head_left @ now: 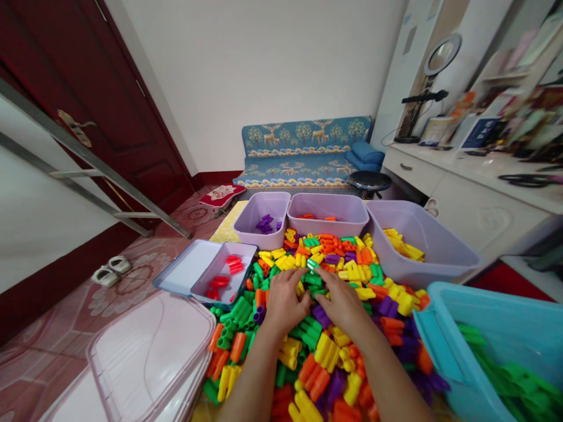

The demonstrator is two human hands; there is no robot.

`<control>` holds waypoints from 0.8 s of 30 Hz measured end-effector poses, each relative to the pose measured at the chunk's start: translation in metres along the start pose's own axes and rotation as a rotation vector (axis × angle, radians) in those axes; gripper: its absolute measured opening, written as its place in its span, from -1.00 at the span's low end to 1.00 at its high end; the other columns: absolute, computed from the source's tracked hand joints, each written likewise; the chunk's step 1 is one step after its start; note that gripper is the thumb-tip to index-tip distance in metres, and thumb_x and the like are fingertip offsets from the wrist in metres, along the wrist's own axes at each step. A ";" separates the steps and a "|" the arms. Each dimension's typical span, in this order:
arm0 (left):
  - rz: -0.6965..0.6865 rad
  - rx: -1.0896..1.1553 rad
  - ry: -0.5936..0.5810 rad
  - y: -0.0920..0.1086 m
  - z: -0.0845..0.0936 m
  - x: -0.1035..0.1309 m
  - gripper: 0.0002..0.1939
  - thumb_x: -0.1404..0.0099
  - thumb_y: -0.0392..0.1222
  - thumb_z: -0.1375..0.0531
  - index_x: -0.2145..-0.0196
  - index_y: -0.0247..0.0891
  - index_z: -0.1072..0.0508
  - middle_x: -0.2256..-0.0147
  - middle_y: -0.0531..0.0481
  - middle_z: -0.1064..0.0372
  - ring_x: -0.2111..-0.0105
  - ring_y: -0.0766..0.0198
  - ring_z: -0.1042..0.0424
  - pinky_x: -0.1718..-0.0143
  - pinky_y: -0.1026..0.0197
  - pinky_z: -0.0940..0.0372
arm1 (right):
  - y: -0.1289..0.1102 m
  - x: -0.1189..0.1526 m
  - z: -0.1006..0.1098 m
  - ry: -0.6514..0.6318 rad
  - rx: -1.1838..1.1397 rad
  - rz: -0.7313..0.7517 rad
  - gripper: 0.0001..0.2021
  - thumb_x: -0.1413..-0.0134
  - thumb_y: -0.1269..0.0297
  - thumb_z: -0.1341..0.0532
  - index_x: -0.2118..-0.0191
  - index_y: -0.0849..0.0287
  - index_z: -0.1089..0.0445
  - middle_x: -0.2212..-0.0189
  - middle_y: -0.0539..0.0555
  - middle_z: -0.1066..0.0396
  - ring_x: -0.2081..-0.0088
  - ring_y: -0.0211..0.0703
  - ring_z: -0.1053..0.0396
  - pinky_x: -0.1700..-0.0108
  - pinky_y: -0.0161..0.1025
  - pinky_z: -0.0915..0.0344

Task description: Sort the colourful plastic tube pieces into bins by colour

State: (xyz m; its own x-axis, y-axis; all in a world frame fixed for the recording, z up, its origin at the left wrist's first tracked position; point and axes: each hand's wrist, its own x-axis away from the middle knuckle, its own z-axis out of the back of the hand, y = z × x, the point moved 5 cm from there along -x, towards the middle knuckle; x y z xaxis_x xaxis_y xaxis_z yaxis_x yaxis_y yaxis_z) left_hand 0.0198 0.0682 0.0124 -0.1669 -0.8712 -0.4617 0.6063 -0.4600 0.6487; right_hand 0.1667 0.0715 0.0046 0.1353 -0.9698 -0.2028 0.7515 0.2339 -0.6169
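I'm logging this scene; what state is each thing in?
Back-left bin: open, purple inside
Back-middle bin: open, orange inside
Back-right bin: open, yellow inside
Front-left bin: open, red inside
Teal bin: open, green inside
Loose pieces: heaped
Lids: off, stacked
Door: shut
Left hand: curved
Right hand: curved

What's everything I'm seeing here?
pieces: uncountable, mixed colours, centre
bins: three, lilac, behind pieces
tray: one, lilac, left of pieces
tub: one, turquoise, right
lids: several, pale pink, front left
sofa: one, blue, centre back
stool: one, black, beside sofa
mat: one, red, near sofa
door: one, dark red, left
ladder: one, grey, left
shoes: two, white, far left
cabinet: one, white, right
ring light: one, black, on cabinet
left hand, right hand: one each, bare, among pieces
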 end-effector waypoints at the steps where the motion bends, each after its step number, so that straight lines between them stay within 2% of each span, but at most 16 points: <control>1: -0.019 0.019 -0.027 0.001 -0.001 0.000 -0.43 0.00 -0.36 -0.24 -0.01 -0.10 -0.42 0.05 -0.12 -0.41 0.04 -0.03 -0.34 -0.02 -0.04 -0.16 | 0.000 0.000 -0.001 -0.008 -0.044 -0.003 -0.41 0.12 0.46 -0.19 -0.14 0.09 -0.28 0.09 0.16 -0.43 0.15 0.00 -0.43 0.06 -0.05 -0.33; 3: -0.041 0.128 -0.046 0.002 -0.001 -0.001 -0.36 0.01 -0.42 -0.20 -0.06 -0.09 -0.38 0.02 -0.10 -0.39 0.04 0.03 -0.35 -0.02 0.01 -0.20 | -0.003 -0.002 -0.002 -0.009 -0.148 -0.001 -0.39 0.12 0.48 -0.18 -0.15 0.09 -0.25 0.06 0.14 -0.43 0.12 -0.03 -0.43 0.02 -0.04 -0.32; 7: -0.007 0.368 -0.015 0.001 0.000 -0.003 -0.38 -0.04 -0.48 -0.14 -0.08 -0.13 -0.36 0.12 -0.07 -0.41 0.24 0.21 -0.40 0.07 0.13 -0.29 | -0.014 -0.003 0.002 0.024 -0.283 0.023 -0.48 0.04 0.39 -0.17 -0.12 0.13 -0.29 -0.04 0.15 -0.39 -0.06 0.00 -0.34 -0.11 -0.02 -0.23; 12: 0.054 0.412 0.055 -0.003 0.000 -0.004 -0.65 -0.13 -0.35 -0.21 0.09 -0.21 -0.48 0.31 -0.05 -0.45 0.32 0.23 -0.39 0.16 0.18 -0.30 | -0.021 -0.002 0.011 0.037 -0.298 0.013 -0.65 -0.09 0.24 -0.12 -0.01 0.08 -0.40 0.08 0.12 -0.48 0.06 0.01 -0.43 0.00 -0.02 -0.31; 17: 0.101 0.448 0.104 -0.009 0.000 -0.002 -0.85 -0.18 -0.26 -0.20 0.27 -0.25 -0.52 0.36 -0.04 -0.45 0.33 0.22 -0.41 0.23 0.22 -0.29 | -0.011 -0.001 0.011 0.066 -0.322 -0.040 -0.56 -0.03 0.26 -0.17 -0.08 0.15 -0.34 0.06 0.16 -0.46 0.05 0.02 -0.42 -0.02 -0.02 -0.29; 19: 0.115 0.453 0.131 -0.010 0.002 -0.001 -0.89 -0.17 -0.27 -0.19 0.32 -0.26 -0.50 0.37 -0.03 -0.44 0.32 0.23 -0.41 0.22 0.23 -0.27 | -0.008 -0.002 0.011 0.096 -0.411 -0.068 -0.58 -0.03 0.22 -0.18 -0.04 0.17 -0.36 0.12 0.16 -0.48 0.14 -0.02 -0.45 0.06 -0.07 -0.34; 22: 0.135 0.474 0.164 -0.010 0.005 0.001 -0.96 -0.17 -0.29 -0.18 0.39 -0.27 -0.44 0.40 0.00 -0.39 0.33 0.25 -0.38 0.22 0.26 -0.25 | -0.004 -0.001 0.013 0.154 -0.617 -0.133 -0.63 -0.03 0.12 -0.20 0.07 0.21 -0.38 0.35 0.09 -0.50 0.39 -0.11 -0.45 0.29 -0.17 -0.39; 24: 0.135 0.496 0.159 -0.009 0.005 0.002 -0.97 -0.16 -0.27 -0.19 0.40 -0.28 -0.40 0.42 0.02 -0.35 0.35 0.27 -0.36 0.24 0.27 -0.24 | -0.004 -0.001 0.016 0.194 -0.753 -0.162 -0.64 0.01 0.08 -0.23 0.15 0.22 -0.38 0.46 0.04 -0.46 0.47 -0.15 -0.42 0.37 -0.21 -0.37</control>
State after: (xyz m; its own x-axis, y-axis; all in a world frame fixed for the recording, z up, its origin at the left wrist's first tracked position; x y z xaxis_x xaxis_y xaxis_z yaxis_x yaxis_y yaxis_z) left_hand 0.0101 0.0699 0.0093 0.0298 -0.9092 -0.4153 0.1682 -0.4050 0.8987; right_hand 0.1741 0.0702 0.0196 -0.1057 -0.9826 -0.1525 0.1045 0.1415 -0.9844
